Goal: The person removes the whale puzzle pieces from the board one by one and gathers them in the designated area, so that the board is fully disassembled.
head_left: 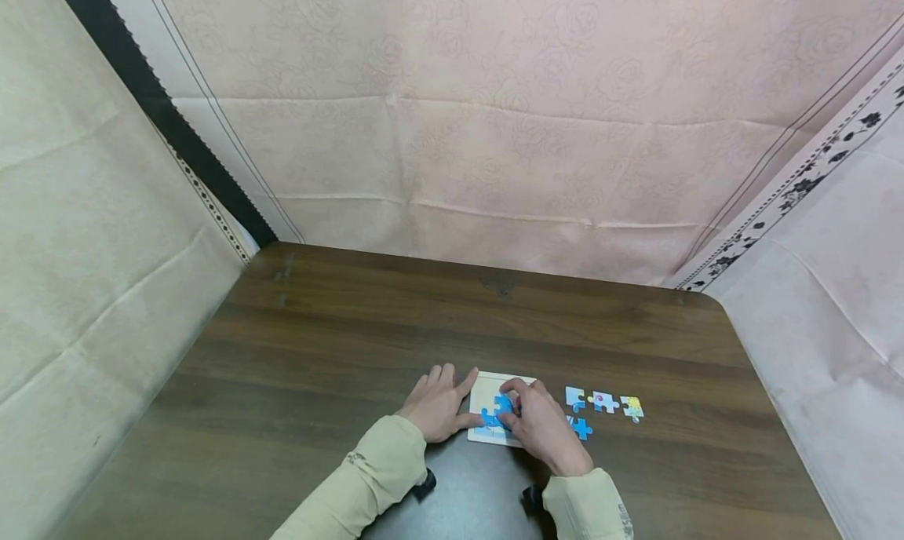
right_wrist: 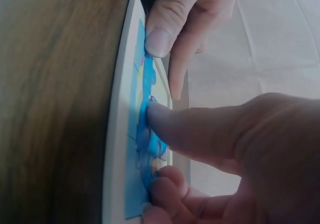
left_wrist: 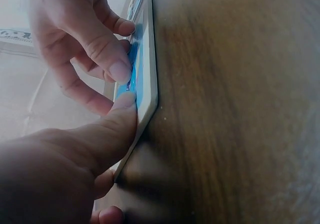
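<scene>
A small jigsaw board with a pale frame lies on the table, its lower part filled with blue puzzle pieces. My left hand spreads along the board's left edge with fingers extended, and its thumb presses on the blue pieces at the lower left. Over the middle of the board, my right hand pinches a blue puzzle piece between thumb and curled fingers. In the right wrist view, that hand's thumb lies against the blue piece, low over the board. Its fingers partly hide the piece.
Loose puzzle pieces lie right of the board: a blue and yellow one, a light one, a yellow one and a blue one. The brown wooden table meets pale cloth hangings at the back and sides.
</scene>
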Demonstrator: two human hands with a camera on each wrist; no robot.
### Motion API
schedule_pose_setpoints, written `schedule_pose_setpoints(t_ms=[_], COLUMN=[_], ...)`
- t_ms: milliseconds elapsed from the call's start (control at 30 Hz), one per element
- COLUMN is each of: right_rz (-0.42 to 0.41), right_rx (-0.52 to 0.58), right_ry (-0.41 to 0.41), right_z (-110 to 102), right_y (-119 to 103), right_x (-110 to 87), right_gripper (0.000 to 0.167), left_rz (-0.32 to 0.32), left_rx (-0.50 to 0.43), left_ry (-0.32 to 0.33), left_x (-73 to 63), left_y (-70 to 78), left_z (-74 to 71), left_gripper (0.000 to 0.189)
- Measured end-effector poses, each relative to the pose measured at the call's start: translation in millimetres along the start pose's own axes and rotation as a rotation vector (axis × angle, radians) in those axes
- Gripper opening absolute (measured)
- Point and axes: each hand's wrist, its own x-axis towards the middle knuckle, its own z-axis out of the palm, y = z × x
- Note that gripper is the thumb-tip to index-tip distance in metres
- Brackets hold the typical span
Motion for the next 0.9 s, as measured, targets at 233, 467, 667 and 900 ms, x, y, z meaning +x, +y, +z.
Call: schedule_pose_setpoints(t_ms=[233,467,667,900], right_rz=[0.000,-0.011,-0.006,-0.020], right_rx=[0.018,0.002,0.002,0.047], right_ry=[-0.005,0.007,0.009,0.007], right_z=[-0.7,-0.2,-1.0,-3.6], right_y=[0.7,0.4,-1.1,-0.3], right_x=[1.4,0.9,-0.2,-1.1], right_gripper=[0.037,0.038,0.038,0.034], left_rz=[-0.006,-0.011,-0.010,-0.013], left_rx=[0.001,0.002,0.010,-0.002], left_ry=[-0.007,-0.015,-0.009,-0.011], left_x=[0.5,0.3,0.5,0.8], left_y=[-0.2,-0.1,-0.2,-0.6], left_z=[0.0,0.2,1.4,1.0], left_gripper=[0.082,0.082,0.082,0.082])
